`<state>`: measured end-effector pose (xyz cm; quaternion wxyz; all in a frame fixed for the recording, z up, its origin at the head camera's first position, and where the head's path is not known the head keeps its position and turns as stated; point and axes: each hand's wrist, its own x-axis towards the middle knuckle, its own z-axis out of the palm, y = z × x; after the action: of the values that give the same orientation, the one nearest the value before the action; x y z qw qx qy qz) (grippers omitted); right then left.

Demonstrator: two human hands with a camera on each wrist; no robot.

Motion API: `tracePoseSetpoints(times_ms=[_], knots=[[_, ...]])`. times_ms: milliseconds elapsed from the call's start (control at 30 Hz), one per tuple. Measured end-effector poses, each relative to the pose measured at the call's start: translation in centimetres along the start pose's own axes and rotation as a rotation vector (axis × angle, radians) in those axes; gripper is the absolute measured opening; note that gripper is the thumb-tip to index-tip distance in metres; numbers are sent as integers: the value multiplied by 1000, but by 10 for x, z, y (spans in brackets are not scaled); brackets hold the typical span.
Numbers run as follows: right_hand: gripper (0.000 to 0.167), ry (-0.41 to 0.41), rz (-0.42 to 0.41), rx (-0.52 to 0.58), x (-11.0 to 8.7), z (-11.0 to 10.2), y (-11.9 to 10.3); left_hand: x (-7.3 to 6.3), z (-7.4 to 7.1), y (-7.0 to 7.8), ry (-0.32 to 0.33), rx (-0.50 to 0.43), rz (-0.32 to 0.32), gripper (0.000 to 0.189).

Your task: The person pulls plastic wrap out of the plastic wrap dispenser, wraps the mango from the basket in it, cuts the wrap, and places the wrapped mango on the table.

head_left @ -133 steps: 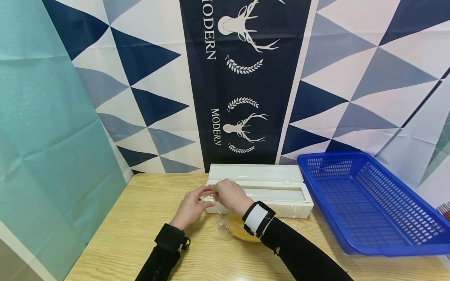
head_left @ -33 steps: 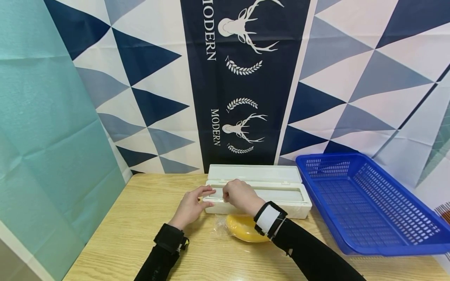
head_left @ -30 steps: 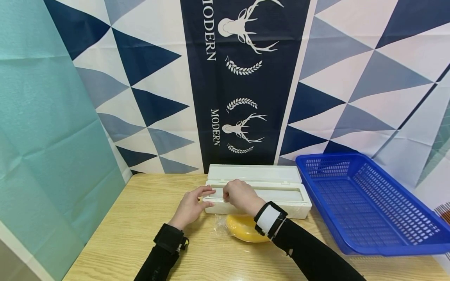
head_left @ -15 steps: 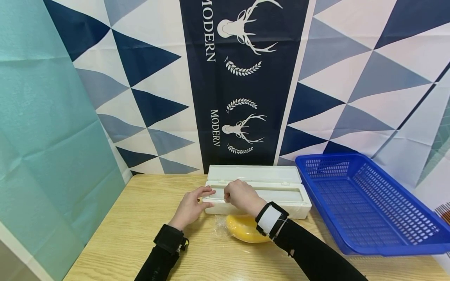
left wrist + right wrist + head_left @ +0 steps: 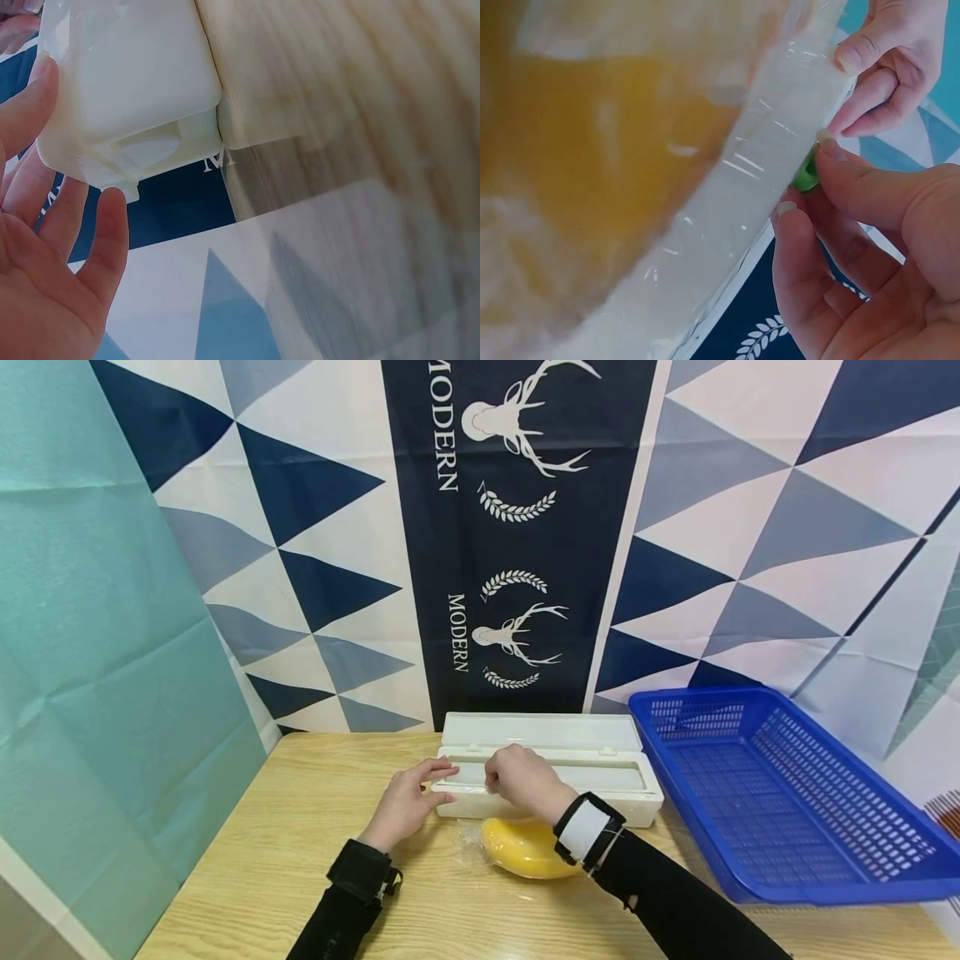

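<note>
A long white cling film dispenser (image 5: 585, 777) lies on the table with its lid tipped back. My left hand (image 5: 405, 802) holds its left end, thumb on the front face and fingers over the upper edge. In the right wrist view, my right hand (image 5: 862, 247) pinches a small green slider (image 5: 807, 174) at the dispenser's edge. In the head view that hand (image 5: 528, 781) hides the slider. Clear film (image 5: 471, 839) stretches from the box's front over a smooth, curved yellow object (image 5: 521, 850), partly hidden by the right wrist; its kind cannot be told.
A blue plastic basket (image 5: 787, 810) stands to the right, close to the dispenser's end. Behind the wooden table (image 5: 300, 827) hangs a patterned cloth (image 5: 510, 543), and a teal cloth (image 5: 127, 635) is on the left. Brown bristle-like tips (image 5: 948, 810) show at the far right edge.
My right hand has slid rightward along the dispenser, away from the left hand, its pinch kept. More of the yellow object shows. The left hand has stayed at the box's left end.
</note>
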<state>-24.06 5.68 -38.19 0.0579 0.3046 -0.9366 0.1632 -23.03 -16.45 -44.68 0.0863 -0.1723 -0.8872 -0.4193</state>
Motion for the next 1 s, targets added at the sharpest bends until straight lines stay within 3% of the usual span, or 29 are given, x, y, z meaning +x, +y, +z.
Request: tracePoseSetpoints(times_ms=[1000], knots=[[28,22,-2,18,-14,-5,15,-1,-1,1,14,17,33,41]])
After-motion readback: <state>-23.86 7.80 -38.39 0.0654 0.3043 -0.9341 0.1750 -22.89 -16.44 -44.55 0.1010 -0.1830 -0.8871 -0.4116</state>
